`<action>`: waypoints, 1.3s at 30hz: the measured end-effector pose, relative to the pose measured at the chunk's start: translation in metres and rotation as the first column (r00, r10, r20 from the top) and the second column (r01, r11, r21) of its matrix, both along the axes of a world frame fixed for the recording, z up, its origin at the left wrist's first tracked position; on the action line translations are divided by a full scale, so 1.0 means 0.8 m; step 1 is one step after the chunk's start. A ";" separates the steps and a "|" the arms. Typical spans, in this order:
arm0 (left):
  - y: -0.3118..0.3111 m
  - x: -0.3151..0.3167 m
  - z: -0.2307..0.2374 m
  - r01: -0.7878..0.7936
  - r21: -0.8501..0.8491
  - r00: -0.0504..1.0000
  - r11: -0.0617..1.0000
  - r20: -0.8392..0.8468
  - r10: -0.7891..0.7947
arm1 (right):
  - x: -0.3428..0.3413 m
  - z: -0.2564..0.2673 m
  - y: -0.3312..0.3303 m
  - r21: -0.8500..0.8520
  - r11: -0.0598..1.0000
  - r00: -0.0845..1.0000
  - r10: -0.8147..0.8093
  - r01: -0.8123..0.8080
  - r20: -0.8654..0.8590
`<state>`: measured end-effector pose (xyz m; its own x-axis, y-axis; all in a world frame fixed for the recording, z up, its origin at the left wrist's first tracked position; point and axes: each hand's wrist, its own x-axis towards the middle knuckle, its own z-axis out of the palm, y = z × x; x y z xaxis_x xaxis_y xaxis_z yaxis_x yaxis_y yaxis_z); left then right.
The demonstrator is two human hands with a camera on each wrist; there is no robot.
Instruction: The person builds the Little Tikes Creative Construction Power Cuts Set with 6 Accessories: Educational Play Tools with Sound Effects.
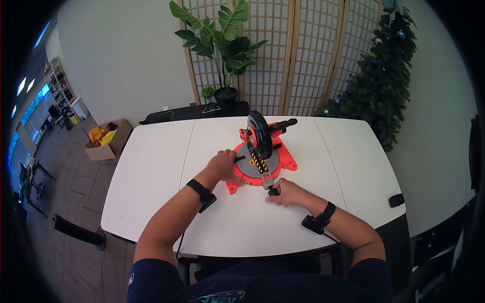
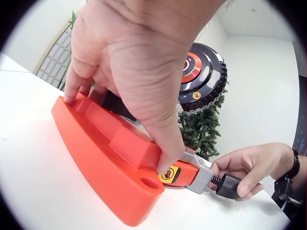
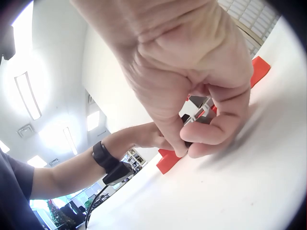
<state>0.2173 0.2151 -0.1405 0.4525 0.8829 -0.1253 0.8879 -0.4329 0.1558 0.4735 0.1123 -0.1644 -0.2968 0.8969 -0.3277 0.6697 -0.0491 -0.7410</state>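
A toy miter saw (image 1: 275,160) with an orange base, a grey round turntable and a black toothed blade (image 1: 259,132) stands on the white table. My left hand (image 1: 221,165) grips the left side of the orange base (image 2: 103,151). In the left wrist view its thumb presses by a yellow warning sticker (image 2: 169,174), and the fingers reach over the far side. My right hand (image 1: 291,193) pinches the black knob (image 2: 228,186) at the front of the turntable arm, where a threaded stem shows. The right wrist view has thumb and fingertips around this knob, mostly hiding it.
The white table (image 1: 151,197) spreads around the saw. A small black object (image 1: 396,200) lies at its right edge. Behind stand a potted plant (image 1: 226,96), a folding screen (image 1: 313,60) and a decorated Christmas tree (image 1: 371,91). An open cardboard box (image 1: 117,141) is on the left.
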 end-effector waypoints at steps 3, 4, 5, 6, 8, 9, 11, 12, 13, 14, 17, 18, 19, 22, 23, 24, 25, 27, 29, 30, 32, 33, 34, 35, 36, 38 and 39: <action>-0.001 0.001 0.001 -0.006 -0.005 1.000 1.000 -0.001 0.006 | 0.000 0.018 0.001 -0.089 0.996 1.000 0.025 -0.024 0.010; -0.001 0.000 0.000 -0.009 -0.007 1.000 1.000 0.000 0.009 | 0.002 0.012 0.003 -0.089 0.996 1.000 0.025 -0.024 0.010; 0.000 0.000 -0.001 -0.009 -0.007 1.000 1.000 0.000 0.009 | 0.005 0.000 0.008 -0.121 0.992 0.998 -0.024 0.017 -0.054; 0.000 0.000 -0.002 -0.008 -0.001 1.000 1.000 0.002 0.008 | 0.008 -0.007 0.011 -0.156 0.986 0.990 -0.075 0.056 -0.116; 0.001 0.000 -0.003 -0.006 0.004 1.000 1.000 0.004 0.006 | 0.006 -0.007 0.012 -0.142 0.990 0.997 -0.030 0.019 -0.073; 0.001 0.000 -0.003 -0.005 0.005 1.000 1.000 0.006 0.005 | 0.005 -0.006 0.012 -0.129 0.991 0.999 0.015 -0.019 -0.030; 0.002 -0.001 -0.006 -0.004 0.005 1.000 1.000 0.009 0.004 | 0.003 0.005 0.006 -0.102 0.995 1.000 0.016 -0.016 -0.002; 0.003 -0.002 -0.009 0.010 0.035 1.000 0.999 0.016 -0.011 | 0.002 0.009 0.003 -0.075 0.997 1.000 0.016 -0.014 0.025; 0.003 -0.003 -0.010 0.025 0.066 0.999 0.998 0.022 -0.026 | 0.004 0.005 0.004 -0.075 0.997 1.000 0.016 -0.014 0.025; 0.003 -0.003 -0.010 0.024 0.066 0.999 0.998 0.022 -0.026 | 0.006 -0.002 0.006 -0.090 0.996 0.999 -0.020 0.015 -0.048; 0.004 -0.002 -0.010 0.026 0.063 1.000 0.998 0.015 -0.027 | 0.001 -0.004 0.005 -0.140 0.987 0.981 -0.108 0.086 -0.162; 0.003 -0.002 -0.010 0.024 0.064 1.000 0.998 0.015 -0.025 | -0.001 -0.002 0.004 -0.172 0.977 0.967 -0.160 0.125 -0.201; 0.003 -0.002 -0.010 0.022 0.066 1.000 0.998 0.015 -0.023 | 0.000 0.001 0.003 -0.172 0.977 0.967 -0.160 0.126 -0.201; 0.003 -0.003 -0.011 0.019 0.063 1.000 0.998 0.023 -0.020 | 0.001 0.005 0.001 -0.074 0.996 0.999 0.036 -0.038 -0.038; 0.003 -0.003 -0.011 0.018 0.063 1.000 0.998 0.023 -0.020 | 0.002 0.002 0.000 -0.032 0.999 0.999 0.028 -0.029 -0.021; 0.004 -0.003 -0.012 0.019 0.060 0.999 0.998 0.028 -0.021 | 0.002 -0.001 0.000 0.010 1.000 1.000 0.020 -0.020 -0.003; 0.004 -0.003 -0.011 0.021 0.057 0.999 0.998 0.034 -0.023 | 0.003 -0.001 0.000 0.010 1.000 1.000 0.021 -0.021 -0.003; 0.004 -0.003 -0.011 0.017 0.051 0.999 0.999 0.029 -0.019 | 0.005 -0.001 0.002 -0.050 0.998 0.996 -0.038 0.035 -0.079; 0.001 0.000 -0.005 0.015 0.046 1.000 0.999 0.025 -0.016 | 0.005 -0.008 0.006 -0.092 0.994 0.991 -0.067 0.057 -0.112; -0.001 0.001 -0.002 -0.001 0.024 1.000 1.000 0.019 0.001 | 0.004 -0.011 0.007 -0.135 0.988 0.985 -0.096 0.076 -0.145; -0.002 0.002 0.000 -0.017 0.001 1.000 1.000 0.012 0.017 | 0.000 0.007 0.001 -0.104 0.994 0.998 -0.025 0.019 -0.059; -0.002 0.001 0.000 -0.018 -0.003 1.000 1.000 0.016 0.018 | -0.002 0.013 -0.001 -0.079 0.996 0.999 0.044 -0.042 0.029; -0.002 0.001 0.000 -0.018 -0.006 1.000 1.000 0.019 0.018 | -0.001 0.010 -0.001 -0.078 0.996 0.999 0.044 -0.041 0.028; -0.002 0.000 -0.001 -0.018 -0.006 1.000 1.000 0.018 0.018 | 0.001 0.005 0.000 -0.067 0.997 1.000 0.028 -0.027 0.004; -0.002 0.000 -0.001 -0.014 -0.001 1.000 1.000 0.022 0.015 | 0.004 -0.001 0.001 -0.056 0.998 1.000 0.013 -0.014 -0.020; -0.001 0.000 -0.001 -0.012 0.005 1.000 1.000 0.025 0.012 | 0.007 -0.020 0.007 -0.054 0.998 0.998 -0.030 0.027 -0.059; -0.001 0.000 -0.002 -0.014 0.005 1.000 1.000 0.020 0.014 | 0.009 -0.028 0.009 -0.055 0.996 0.992 -0.075 0.069 -0.098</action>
